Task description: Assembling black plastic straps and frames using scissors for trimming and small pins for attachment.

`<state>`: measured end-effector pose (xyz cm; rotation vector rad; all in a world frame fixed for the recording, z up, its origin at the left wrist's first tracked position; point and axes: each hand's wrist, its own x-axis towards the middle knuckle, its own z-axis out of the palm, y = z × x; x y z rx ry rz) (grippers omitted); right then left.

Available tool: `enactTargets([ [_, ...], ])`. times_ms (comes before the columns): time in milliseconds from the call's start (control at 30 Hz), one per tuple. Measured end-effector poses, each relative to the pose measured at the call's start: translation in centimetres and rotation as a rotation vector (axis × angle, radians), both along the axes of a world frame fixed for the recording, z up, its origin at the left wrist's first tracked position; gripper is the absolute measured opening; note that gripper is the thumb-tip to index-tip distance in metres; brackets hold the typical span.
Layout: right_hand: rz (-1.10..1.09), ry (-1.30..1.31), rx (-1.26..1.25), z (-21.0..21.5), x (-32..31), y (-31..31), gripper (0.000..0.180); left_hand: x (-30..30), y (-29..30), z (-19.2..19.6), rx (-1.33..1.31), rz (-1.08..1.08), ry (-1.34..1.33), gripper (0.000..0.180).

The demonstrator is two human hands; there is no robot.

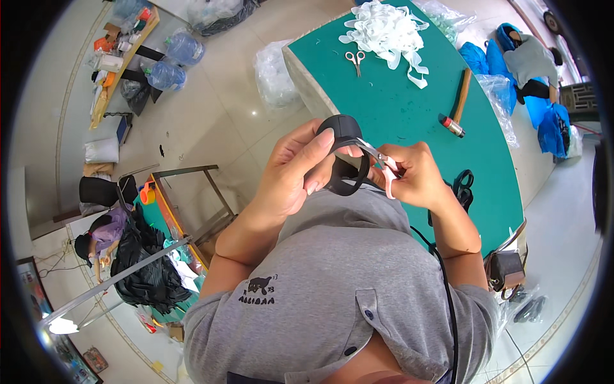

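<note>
The left hand (291, 171) is gripping a black strap loop (345, 157), a wide matte band curving into an oval ring, with the thumb pressing across its top and the fingers curling around its left side. The loop is hovering in front of the person's chest, just off the near edge of the green tabletop (409, 115), its long axis running roughly up and down in the view and its rounded top pointing away from the body. The right hand (416, 176) is closing its grip on small pink-handled scissors (378, 160), whose metal blades are pointing left toward the loop's upper right edge and touching it. On the tabletop are lying a pile of white strips (387, 32), 1 other pair of scissors (355, 61), a wooden-handled hammer (457, 105) and black pieces (464, 185) beside the right wrist.
</note>
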<state>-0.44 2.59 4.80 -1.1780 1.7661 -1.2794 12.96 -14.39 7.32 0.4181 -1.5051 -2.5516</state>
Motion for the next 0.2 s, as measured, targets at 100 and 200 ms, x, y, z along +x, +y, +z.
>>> enactTargets([
  [100,-0.006,-0.004,-0.028,-0.09,0.16,0.09,0.027,0.03,0.19,0.07,0.002,0.001,0.003,0.032],
  [200,0.023,-0.018,-0.013,-0.25,0.06,0.26,0.027,0.2,-0.11,-0.13,-0.037,-0.054,0.021,0.034],
])
